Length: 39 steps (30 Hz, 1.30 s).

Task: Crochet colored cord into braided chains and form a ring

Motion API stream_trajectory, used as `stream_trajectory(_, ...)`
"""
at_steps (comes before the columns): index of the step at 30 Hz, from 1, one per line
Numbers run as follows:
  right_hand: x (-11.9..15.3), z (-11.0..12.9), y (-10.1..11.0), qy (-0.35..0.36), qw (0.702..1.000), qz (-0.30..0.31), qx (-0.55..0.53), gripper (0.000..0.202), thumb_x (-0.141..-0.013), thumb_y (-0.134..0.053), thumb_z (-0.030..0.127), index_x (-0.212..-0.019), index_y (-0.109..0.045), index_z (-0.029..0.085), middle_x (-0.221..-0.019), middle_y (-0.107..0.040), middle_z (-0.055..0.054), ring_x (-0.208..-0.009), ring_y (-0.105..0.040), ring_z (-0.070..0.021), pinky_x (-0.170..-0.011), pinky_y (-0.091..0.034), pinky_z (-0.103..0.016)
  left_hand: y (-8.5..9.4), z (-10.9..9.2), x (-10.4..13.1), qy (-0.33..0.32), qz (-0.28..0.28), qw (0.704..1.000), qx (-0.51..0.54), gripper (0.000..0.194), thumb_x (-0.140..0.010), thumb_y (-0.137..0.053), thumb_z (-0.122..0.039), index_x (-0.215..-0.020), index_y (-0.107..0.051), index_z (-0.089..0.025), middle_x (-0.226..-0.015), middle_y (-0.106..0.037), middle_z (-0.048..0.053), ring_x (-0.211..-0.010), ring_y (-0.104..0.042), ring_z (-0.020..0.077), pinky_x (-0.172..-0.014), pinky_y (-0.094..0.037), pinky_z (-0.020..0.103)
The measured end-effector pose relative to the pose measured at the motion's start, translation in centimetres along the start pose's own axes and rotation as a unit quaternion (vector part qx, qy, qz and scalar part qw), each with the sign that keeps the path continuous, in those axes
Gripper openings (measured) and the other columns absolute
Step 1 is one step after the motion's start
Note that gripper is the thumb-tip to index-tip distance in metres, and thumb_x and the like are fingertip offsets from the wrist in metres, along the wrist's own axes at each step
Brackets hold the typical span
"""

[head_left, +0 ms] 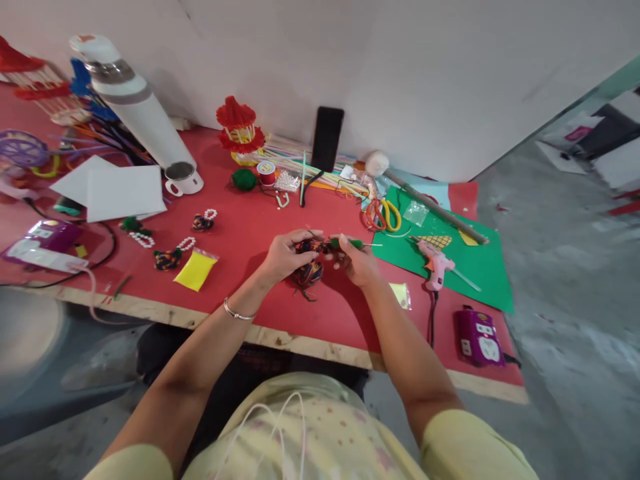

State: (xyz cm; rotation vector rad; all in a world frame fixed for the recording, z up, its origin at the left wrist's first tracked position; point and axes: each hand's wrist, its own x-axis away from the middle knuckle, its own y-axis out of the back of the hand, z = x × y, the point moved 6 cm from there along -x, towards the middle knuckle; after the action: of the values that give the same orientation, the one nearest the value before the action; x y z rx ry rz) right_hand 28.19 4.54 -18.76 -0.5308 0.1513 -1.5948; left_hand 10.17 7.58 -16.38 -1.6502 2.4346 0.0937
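Note:
Over the middle of the red table, my left hand [286, 255] has its fingers closed on a dark multicoloured yarn bundle [307, 273], part of which hangs below the fingers. Close beside it on the right, my right hand [356, 260] pinches a green piece [346, 244] with a thin pale stick pointing right. The green piece meets the yarn between the two hands. How they are joined is too small to tell.
A pink glue gun [437, 264] and scissors [385, 215] lie right, near a purple socket box [480, 337]. Yellow packet [196, 269], small yarn pieces with beads [167, 259] and a mug [182, 179] are left. A phone [327, 139] leans at the back.

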Motion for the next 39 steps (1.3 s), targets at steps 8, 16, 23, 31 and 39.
stream_trajectory(8, 0.1, -0.7, -0.1, -0.016, 1.000, -0.014, -0.021, 0.049, -0.064, -0.093, 0.059, -0.091, -0.080, 0.020, -0.067, -0.073, 0.002, -0.050, -0.066, -0.0104, -0.038, -0.048, -0.018, 0.1, 0.2, 0.3, 0.051, -0.006, 0.999, 0.009, 0.052, -0.074, -0.079, -0.021, -0.126, -0.078, -0.015, -0.108, -0.081, 0.010, -0.105, -0.075, 0.0244, -0.100, -0.056, 0.036)
stream_trajectory(16, 0.9, -0.5, -0.3, 0.005, 0.999, -0.026, 0.028, 0.046, -0.068, -0.089, 0.059, -0.093, -0.078, 0.022, -0.065, -0.073, 0.001, -0.050, -0.065, -0.0118, -0.040, -0.047, -0.021, 0.5, -0.1, 0.7, 0.027, -0.022, 0.999, -0.001, 0.038, -0.080, -0.081, -0.031, -0.115, -0.082, -0.017, -0.103, -0.081, 0.010, -0.097, -0.075, 0.0228, -0.096, -0.058, 0.037)
stream_trajectory(23, 1.4, -0.8, -0.4, 0.005, 1.000, -0.022, -0.008, 0.052, -0.066, -0.090, 0.062, -0.098, -0.078, 0.024, -0.070, -0.074, 0.002, -0.052, -0.064, -0.0095, -0.040, -0.044, -0.018, 0.5, -0.7, 0.7, -0.030, -0.021, 0.998, -0.056, 0.032, -0.081, -0.080, -0.028, -0.112, -0.082, -0.018, -0.114, -0.079, 0.012, -0.102, -0.073, 0.0215, -0.098, -0.057, 0.035)
stream_trajectory(31, 1.7, -1.1, 0.1, 0.008, 1.000, -0.023, -0.002, 0.049, -0.068, -0.089, 0.060, -0.099, -0.078, 0.024, -0.068, -0.072, 0.002, -0.054, -0.063, -0.0098, -0.044, -0.042, -0.019, -0.4, -0.7, 1.1, -0.003, 0.004, 0.999, -0.043, 0.055, -0.079, -0.080, -0.027, -0.131, -0.074, -0.014, -0.098, -0.079, 0.009, -0.099, -0.073, 0.0210, -0.094, -0.056, 0.032)
stream_trajectory(39, 1.6, -1.4, 0.4, 0.007, 1.000, -0.025, 0.012, 0.043, -0.066, -0.090, 0.058, -0.090, -0.078, 0.024, -0.063, -0.070, 0.002, -0.050, -0.058, -0.0096, -0.042, -0.036, -0.020, -0.6, -0.9, 1.1, -0.011, 0.030, 0.999, -0.033, 0.065, -0.077, -0.082, -0.025, -0.140, -0.069, -0.015, -0.091, -0.074, 0.005, -0.086, -0.070, 0.0174, -0.088, -0.054, 0.031)
